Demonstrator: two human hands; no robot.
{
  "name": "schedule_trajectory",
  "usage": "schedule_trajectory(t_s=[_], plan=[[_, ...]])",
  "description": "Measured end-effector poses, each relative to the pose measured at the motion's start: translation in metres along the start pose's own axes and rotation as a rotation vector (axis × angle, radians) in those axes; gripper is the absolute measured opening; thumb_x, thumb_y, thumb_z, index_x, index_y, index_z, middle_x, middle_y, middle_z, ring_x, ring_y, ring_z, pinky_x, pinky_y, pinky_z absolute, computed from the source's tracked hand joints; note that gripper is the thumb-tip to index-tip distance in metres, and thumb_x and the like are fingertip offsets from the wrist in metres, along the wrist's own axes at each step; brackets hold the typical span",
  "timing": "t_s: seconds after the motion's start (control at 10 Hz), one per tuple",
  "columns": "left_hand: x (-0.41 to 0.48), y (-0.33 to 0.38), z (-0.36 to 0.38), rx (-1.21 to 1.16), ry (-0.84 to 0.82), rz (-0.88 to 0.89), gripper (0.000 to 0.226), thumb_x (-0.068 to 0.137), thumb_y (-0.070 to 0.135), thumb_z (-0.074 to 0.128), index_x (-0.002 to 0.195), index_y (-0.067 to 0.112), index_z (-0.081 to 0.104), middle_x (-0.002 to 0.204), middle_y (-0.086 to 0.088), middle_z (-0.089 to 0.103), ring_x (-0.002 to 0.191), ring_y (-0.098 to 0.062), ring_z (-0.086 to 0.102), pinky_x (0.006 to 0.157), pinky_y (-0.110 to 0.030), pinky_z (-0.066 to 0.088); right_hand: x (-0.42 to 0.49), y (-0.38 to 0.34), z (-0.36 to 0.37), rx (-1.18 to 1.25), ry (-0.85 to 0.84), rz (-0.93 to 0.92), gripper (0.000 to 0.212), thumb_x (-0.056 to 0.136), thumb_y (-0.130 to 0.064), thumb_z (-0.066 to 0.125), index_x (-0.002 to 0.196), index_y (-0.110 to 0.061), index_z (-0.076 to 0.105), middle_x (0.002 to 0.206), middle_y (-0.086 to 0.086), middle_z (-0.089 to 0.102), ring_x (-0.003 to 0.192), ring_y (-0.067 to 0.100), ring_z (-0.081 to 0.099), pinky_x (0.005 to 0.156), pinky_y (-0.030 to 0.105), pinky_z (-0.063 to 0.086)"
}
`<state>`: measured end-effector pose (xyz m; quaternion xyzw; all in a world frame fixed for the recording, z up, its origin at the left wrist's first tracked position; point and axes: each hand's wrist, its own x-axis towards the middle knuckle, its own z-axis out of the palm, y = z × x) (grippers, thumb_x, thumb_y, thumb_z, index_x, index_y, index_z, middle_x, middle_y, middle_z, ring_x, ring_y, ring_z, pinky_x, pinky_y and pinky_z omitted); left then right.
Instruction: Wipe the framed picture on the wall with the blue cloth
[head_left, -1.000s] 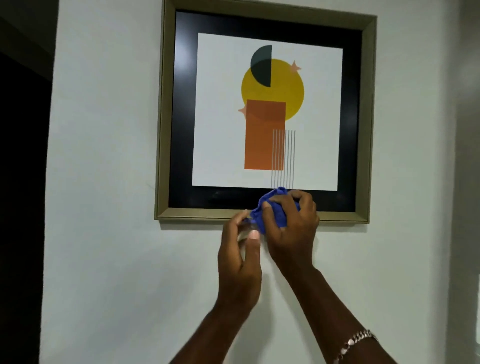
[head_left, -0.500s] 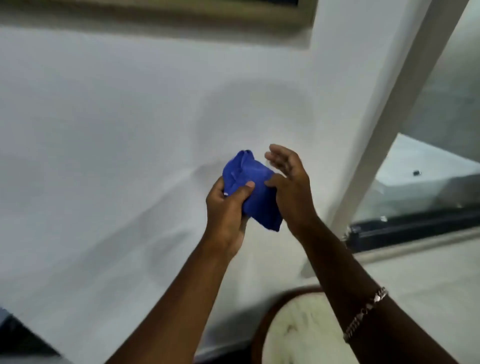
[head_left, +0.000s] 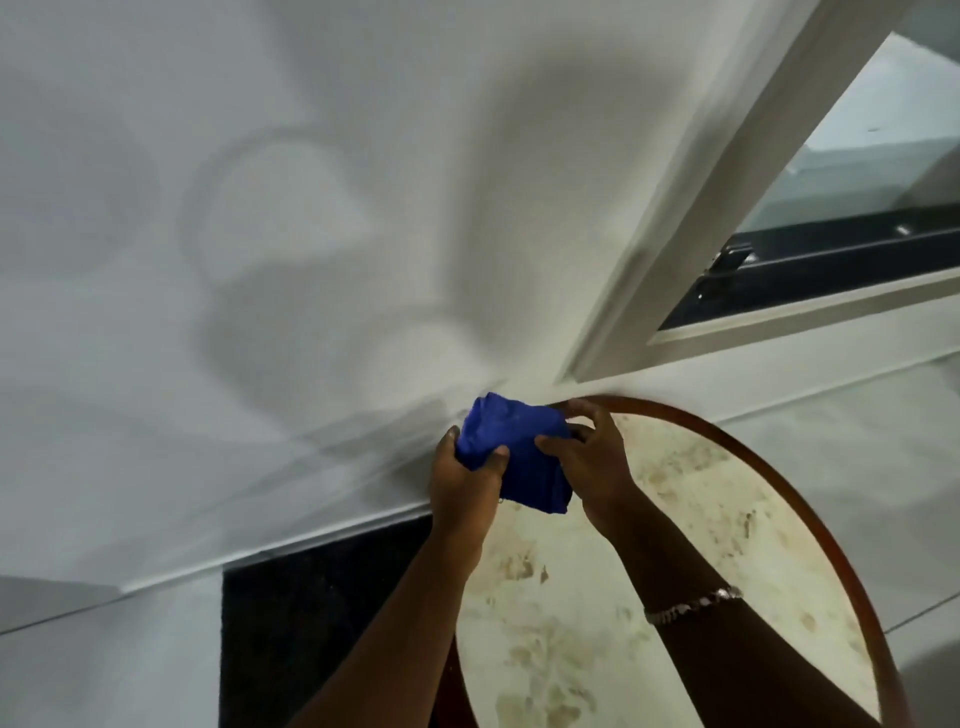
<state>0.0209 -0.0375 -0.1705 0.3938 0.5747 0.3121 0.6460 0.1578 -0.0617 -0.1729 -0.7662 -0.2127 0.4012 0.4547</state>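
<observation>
Blue cloth (head_left: 514, 460) was bunched into a thick wad, held between both hands in front of the lower wall, above the near edge of a round table. Left hand (head_left: 465, 480) gripped the cloth's left side, thumb pressed over the front, fingers wrapped behind. Right hand (head_left: 592, 462) pinched the right side, thumb on the fabric, fingers curled over the top edge. A loose corner hung down below the hands. Framed picture was out of view; only bare white wall (head_left: 311, 208) with soft shadows showed above the hands. Table (head_left: 675, 545) had a pale mottled top and a reddish-brown rim, set close against the wall. A bracelet (head_left: 693, 608) sat on the right wrist. To the right, a white window frame (head_left: 727, 208) ran diagonally, with a dark track at its foot. Dark flooring (head_left: 311, 623) showed left of the table, under the skirting line. Judgement: the step in hand looked like refolding or regathering the cloth, not wiping, since the cloth was off the wall and the head was turned down. How much of the picture was done could not be told. Next move would call for settling the wad into one hand with a clean face outward, then looking up and raising it to the picture.
</observation>
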Motion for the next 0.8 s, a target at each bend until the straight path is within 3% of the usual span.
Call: schedule_trajectory(t_s=[0.1, 0.2, 0.3, 0.4, 0.5, 0.6, 0.8], plan=[[0.016, -0.042, 0.004, 0.131, -0.042, -0.017, 0.030, 0.082, 0.001, 0.061, 0.086, 0.031, 0.054, 0.086, 0.004, 0.065, 0.082, -0.019, 0.066, 0.079, -0.048, 0.061, 0.026, 0.044, 0.005, -0.026, -0.025, 0.069, 0.060, 0.078, 0.003, 0.065, 0.131, -0.017, 0.043, 0.102, 0.003, 0.063, 0.091, 0.019, 0.062, 0.070, 0.029, 0.052], [0.034, -0.080, 0.002, 0.269, -0.143, -0.050, 0.035, 0.081, -0.005, 0.055, 0.088, 0.029, 0.052, 0.080, 0.007, 0.058, 0.075, -0.013, 0.060, 0.073, -0.033, 0.058, 0.053, 0.088, 0.018, -0.116, -0.052, 0.080, 0.054, 0.084, 0.001, 0.059, 0.132, -0.015, 0.042, 0.115, 0.013, 0.061, 0.095, 0.023, 0.059, 0.077, 0.034, 0.051], [0.041, -0.086, -0.005, 0.366, -0.171, -0.048, 0.040, 0.082, -0.002, 0.055, 0.109, 0.027, 0.048, 0.087, 0.011, 0.056, 0.081, -0.008, 0.059, 0.070, -0.026, 0.055, 0.061, 0.099, 0.024, -0.216, -0.057, 0.041, 0.047, 0.088, -0.009, 0.060, 0.132, -0.011, 0.043, 0.123, 0.019, 0.059, 0.106, 0.031, 0.058, 0.088, 0.040, 0.050], [0.036, -0.071, -0.016, 0.584, -0.201, -0.001, 0.050, 0.084, 0.003, 0.056, 0.128, 0.021, 0.041, 0.113, -0.002, 0.060, 0.100, -0.011, 0.060, 0.077, -0.019, 0.049, 0.050, 0.085, 0.027, -0.363, -0.030, -0.063, 0.051, 0.089, -0.030, 0.062, 0.133, -0.012, 0.044, 0.132, 0.015, 0.055, 0.119, 0.030, 0.053, 0.094, 0.038, 0.045], [0.023, -0.045, -0.024, 0.708, -0.154, 0.064, 0.061, 0.088, 0.010, 0.055, 0.144, 0.012, 0.030, 0.144, -0.011, 0.046, 0.130, -0.022, 0.047, 0.096, -0.024, 0.040, 0.031, 0.055, 0.023, -0.520, -0.018, -0.304, 0.053, 0.089, -0.037, 0.062, 0.133, -0.012, 0.045, 0.133, 0.013, 0.054, 0.122, 0.030, 0.049, 0.099, 0.042, 0.043], [0.010, 0.019, -0.033, 0.772, -0.020, 0.362, 0.061, 0.094, 0.020, 0.053, 0.148, 0.015, 0.025, 0.151, -0.007, 0.040, 0.137, -0.021, 0.038, 0.107, -0.026, 0.033, 0.012, -0.012, 0.019, -0.676, 0.026, -0.653, 0.052, 0.088, -0.041, 0.059, 0.129, -0.012, 0.048, 0.129, 0.011, 0.057, 0.121, 0.028, 0.051, 0.101, 0.043, 0.043], [-0.041, 0.151, -0.043, 0.860, 0.053, 0.853, 0.063, 0.097, 0.029, 0.048, 0.151, 0.019, 0.017, 0.159, 0.001, 0.028, 0.144, -0.014, 0.030, 0.108, -0.017, 0.025, -0.044, -0.150, 0.012, -0.713, 0.221, -1.033, 0.052, 0.090, -0.048, 0.050, 0.128, -0.012, 0.051, 0.131, 0.009, 0.059, 0.124, 0.026, 0.053, 0.105, 0.040, 0.040]])
